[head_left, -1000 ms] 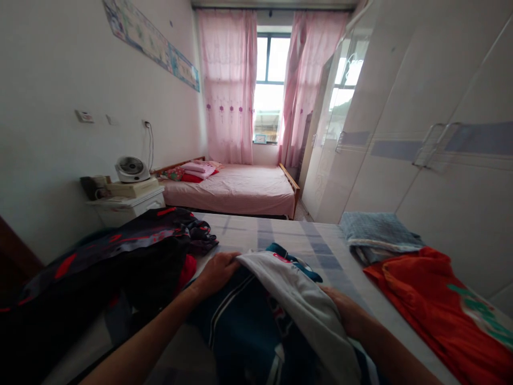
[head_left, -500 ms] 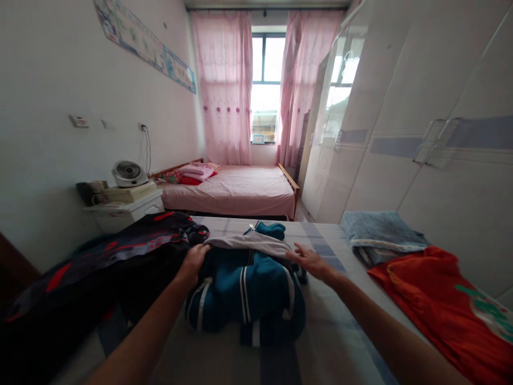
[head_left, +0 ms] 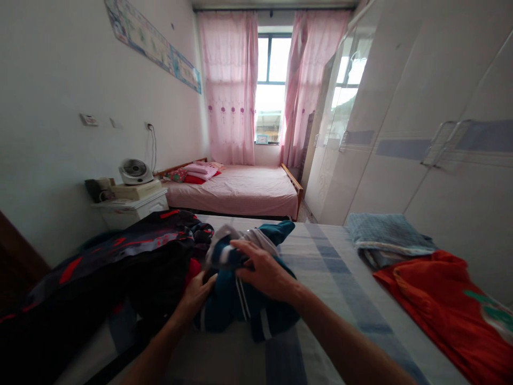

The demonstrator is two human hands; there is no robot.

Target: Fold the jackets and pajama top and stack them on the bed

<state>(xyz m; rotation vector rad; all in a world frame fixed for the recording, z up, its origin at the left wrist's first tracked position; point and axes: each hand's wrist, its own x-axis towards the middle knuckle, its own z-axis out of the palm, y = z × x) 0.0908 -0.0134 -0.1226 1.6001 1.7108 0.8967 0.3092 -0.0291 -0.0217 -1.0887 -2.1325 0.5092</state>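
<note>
Pink curtains (head_left: 228, 80) hang at both sides of a bright window (head_left: 273, 59), with a small clock (head_left: 262, 139) at its foot. Below stands a wooden-framed bed (head_left: 260, 187) with a pink sheet; pink and red bedding (head_left: 200, 172) lies at its left. A fan (head_left: 135, 170) sits on a box (head_left: 138, 190) on a white nightstand (head_left: 157, 203). A long banner (head_left: 152, 47) crosses the left wall; a white wardrobe (head_left: 401, 107) lines the right.
</note>
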